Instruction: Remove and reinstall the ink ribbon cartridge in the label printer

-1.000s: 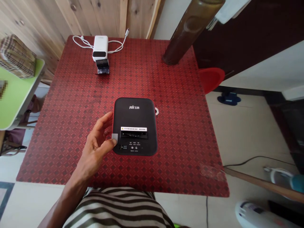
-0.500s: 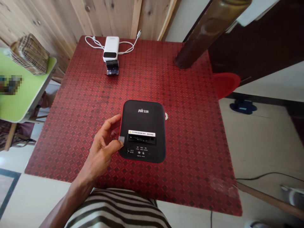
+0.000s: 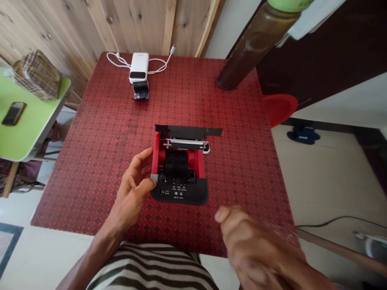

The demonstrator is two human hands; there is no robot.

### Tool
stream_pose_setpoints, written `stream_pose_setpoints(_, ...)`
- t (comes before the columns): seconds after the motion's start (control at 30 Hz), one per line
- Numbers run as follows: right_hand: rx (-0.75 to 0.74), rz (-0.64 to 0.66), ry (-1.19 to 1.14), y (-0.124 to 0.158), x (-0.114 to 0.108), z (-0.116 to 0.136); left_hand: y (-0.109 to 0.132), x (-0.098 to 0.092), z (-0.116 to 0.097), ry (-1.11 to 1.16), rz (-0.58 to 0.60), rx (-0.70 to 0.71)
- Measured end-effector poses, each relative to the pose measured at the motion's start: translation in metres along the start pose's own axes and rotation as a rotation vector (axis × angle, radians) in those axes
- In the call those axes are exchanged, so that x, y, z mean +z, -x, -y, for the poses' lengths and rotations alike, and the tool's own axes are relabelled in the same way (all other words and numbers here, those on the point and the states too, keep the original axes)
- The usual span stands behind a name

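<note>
The left fingers (image 3: 142,157) grip the printer (image 3: 196,194), but a bump from the right fingers (image 3: 236,220), too blurred to tell open or closed, could drop the raised lid (image 3: 188,132).

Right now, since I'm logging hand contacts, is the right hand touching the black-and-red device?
Apart. The head view shows a strip of patterned red tabletop between the blurred right hand and the opened black-and-red device.
</note>
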State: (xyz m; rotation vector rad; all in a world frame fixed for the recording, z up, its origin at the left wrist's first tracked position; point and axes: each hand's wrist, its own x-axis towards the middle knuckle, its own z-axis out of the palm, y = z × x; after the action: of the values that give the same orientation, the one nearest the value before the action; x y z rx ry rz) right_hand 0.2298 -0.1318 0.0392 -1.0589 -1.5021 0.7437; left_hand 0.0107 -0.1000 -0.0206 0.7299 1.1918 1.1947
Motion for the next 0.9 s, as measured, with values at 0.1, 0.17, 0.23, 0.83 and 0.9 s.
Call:
stream_pose_setpoints(0.1,-0.128,0.064,0.340,-0.014,0.006,-0.015,0.004,-0.005,0.004,-0.029,-0.006,0.018)
stream_pose_setpoints(0.17,-0.231,0.162,0.537,-0.030,0.005,-0.031,0.006,-0.009,0.006,-0.047,-0.015,0.031)
stream_pose_setpoints(0.23,-0.324,0.241,0.630,-0.047,0.007,-0.046,0.004,-0.012,0.007,-0.046,-0.023,0.044)
stream_pose_setpoints(0.83,-0.145,0.884,1.085,-0.112,0.082,-0.041,-0.025,-0.027,0.034,-0.085,0.033,0.192)
stream_pose_setpoints(0.9,-0.093,0.927,1.107,-0.113,0.084,-0.040,-0.024,-0.026,0.033,-0.073,0.041,0.178)
